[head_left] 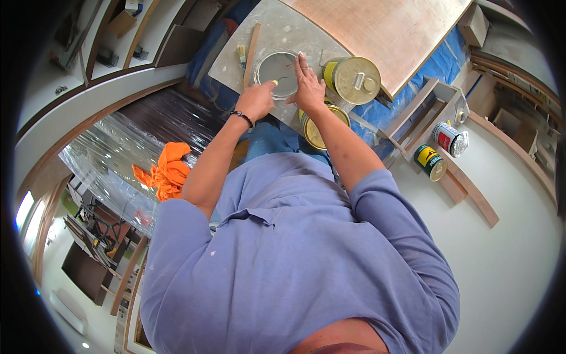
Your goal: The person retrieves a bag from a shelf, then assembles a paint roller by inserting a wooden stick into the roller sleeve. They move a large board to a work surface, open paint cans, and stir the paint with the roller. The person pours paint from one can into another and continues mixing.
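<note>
A round, see-through tub (257,68) with a greyish inside sits on a stained board (318,44). My left hand (257,101) is closed at the tub's near left rim. A thin, light sliver shows by its fingertips over the tub, too small to name. Stretched out flat, my right hand (309,82) rests on the tub's right rim with its fingers pointing away from me. Just right of it stands a yellow tin (359,81) with a gold lid. Another gold-lidded tin (318,134) is partly hidden beneath my right forearm.
A paintbrush (242,54) and a wooden stick (252,53) lie left of the tub. Beyond is a wide wooden panel (377,29) over blue sheeting (439,59). An orange cloth (168,171) lies on plastic wrap. Small tins (429,162) stand by a wooden frame (421,115) at right.
</note>
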The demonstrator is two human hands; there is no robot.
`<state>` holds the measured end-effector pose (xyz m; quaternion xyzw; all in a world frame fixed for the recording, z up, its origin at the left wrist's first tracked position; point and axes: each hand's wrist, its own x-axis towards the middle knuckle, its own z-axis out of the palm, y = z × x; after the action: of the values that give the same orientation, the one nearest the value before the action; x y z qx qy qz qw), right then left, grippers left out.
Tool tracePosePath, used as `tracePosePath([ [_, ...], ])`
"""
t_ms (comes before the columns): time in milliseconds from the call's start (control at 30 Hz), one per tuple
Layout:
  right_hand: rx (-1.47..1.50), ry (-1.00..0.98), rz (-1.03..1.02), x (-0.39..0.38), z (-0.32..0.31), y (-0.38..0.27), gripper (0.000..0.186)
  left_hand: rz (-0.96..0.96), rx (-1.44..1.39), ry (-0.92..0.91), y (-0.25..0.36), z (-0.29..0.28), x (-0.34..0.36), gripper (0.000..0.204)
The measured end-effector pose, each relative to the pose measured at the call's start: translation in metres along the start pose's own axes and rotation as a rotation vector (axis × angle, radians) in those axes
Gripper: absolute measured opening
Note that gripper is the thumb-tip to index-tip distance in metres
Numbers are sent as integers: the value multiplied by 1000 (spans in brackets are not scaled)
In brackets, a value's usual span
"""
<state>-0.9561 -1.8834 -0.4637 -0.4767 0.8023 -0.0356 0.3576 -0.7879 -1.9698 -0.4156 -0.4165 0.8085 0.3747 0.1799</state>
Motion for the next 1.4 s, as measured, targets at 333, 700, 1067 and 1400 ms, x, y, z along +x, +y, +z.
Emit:
tracePosePath([
  [333, -25, 6, -5, 2, -6, 0, 149, -21, -180, -73, 3, -60, -53, 39],
  [700, 220, 298, -257, -11, -14, 38, 107, -174, -1350, -217, -103, -74, -148, 59],
  [1067, 540, 619, -367, -79, -69, -8, 55, 52, -1759, -340, -169, -28, -201, 70],
  [1400, 1939, -481, 27, -122, -108, -42, 36, 195, -1725, -389, -155, -26, -197, 65],
])
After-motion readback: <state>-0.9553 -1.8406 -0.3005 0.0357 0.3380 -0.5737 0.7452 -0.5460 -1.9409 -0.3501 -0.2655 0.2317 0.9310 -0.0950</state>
